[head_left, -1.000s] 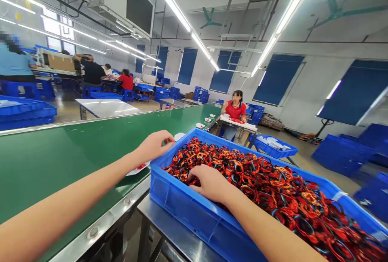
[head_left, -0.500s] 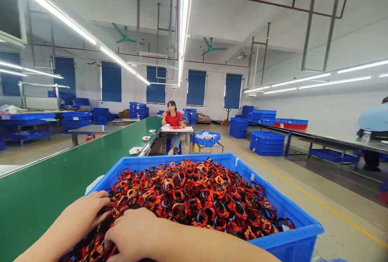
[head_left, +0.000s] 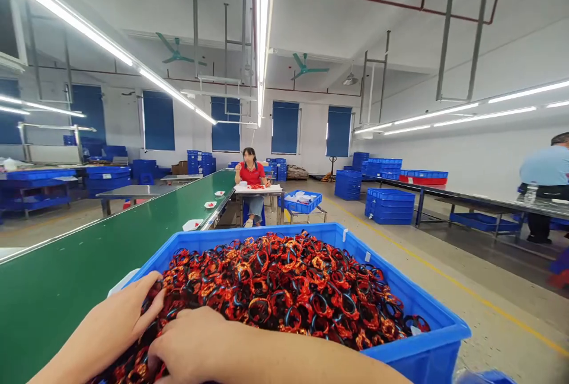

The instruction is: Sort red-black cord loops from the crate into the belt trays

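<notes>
A blue plastic crate [head_left: 427, 313] in front of me is heaped with several red, orange and black woven loops [head_left: 288, 289]. My left hand [head_left: 113, 325] rests on the near left of the heap, its fingers curled down into the loops. Beside it my right hand [head_left: 195, 342] lies on the pile with the fingers bent into the loops. What each hand actually grips is hidden under the fingers.
A long green conveyor belt [head_left: 89, 253] runs along my left, carrying small white trays [head_left: 192, 224]. A person in a red top [head_left: 251, 173] sits at a table farther down. Stacked blue crates [head_left: 389, 203] and a worktable with another person [head_left: 544, 173] stand to the right.
One second ago my left hand was out by the belt; since then it has come onto the heap beside my right hand. My view has swung right, down the room.
</notes>
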The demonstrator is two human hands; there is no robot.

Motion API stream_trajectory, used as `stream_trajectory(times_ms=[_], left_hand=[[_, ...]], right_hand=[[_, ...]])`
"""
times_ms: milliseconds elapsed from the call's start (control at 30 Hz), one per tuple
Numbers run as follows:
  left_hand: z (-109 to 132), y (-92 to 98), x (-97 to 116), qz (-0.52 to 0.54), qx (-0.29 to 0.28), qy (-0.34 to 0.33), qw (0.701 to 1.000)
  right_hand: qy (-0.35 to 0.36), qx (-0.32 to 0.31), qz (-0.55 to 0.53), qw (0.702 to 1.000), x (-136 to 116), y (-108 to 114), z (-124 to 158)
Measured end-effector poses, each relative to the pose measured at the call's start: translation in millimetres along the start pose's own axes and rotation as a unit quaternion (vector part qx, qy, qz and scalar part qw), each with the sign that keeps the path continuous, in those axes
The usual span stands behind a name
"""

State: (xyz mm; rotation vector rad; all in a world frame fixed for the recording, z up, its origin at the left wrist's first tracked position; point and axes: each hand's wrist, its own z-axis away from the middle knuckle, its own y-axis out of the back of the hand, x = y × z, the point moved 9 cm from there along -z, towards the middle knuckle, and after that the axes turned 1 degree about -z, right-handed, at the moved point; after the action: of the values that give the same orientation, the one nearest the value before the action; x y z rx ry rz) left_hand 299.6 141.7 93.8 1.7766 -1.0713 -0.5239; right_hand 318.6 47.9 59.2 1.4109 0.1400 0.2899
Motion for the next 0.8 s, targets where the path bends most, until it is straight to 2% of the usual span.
stream_trajectory(times_ms=[133, 300, 500, 667, 800], left_hand=[[5, -1.7, 5, 0.001, -0.046, 0.021, 0.999], [6, -4.2, 9, 0.061, -0.032, -0.032, 0.997], [11, 3.4, 22, 0.057, -0.021, -0.080, 0.995], [14, 8.8, 27, 0.053, -0.020, -0.078, 0.995], [15, 12.1, 26, 0.054, -0.013, -0.052, 0.997]], right_hand=[[0.002, 0.039, -0.014, 0.999, 3, -4, 1], [0.000, 0.065, -0.034, 0.997, 2, -1, 5], [0.007, 0.090, -0.048, 0.995, -1, 1, 7], [0.011, 0.113, -0.057, 0.992, 0, 2, 8], [0.016, 0.127, -0.055, 0.990, 0, 2, 9]])
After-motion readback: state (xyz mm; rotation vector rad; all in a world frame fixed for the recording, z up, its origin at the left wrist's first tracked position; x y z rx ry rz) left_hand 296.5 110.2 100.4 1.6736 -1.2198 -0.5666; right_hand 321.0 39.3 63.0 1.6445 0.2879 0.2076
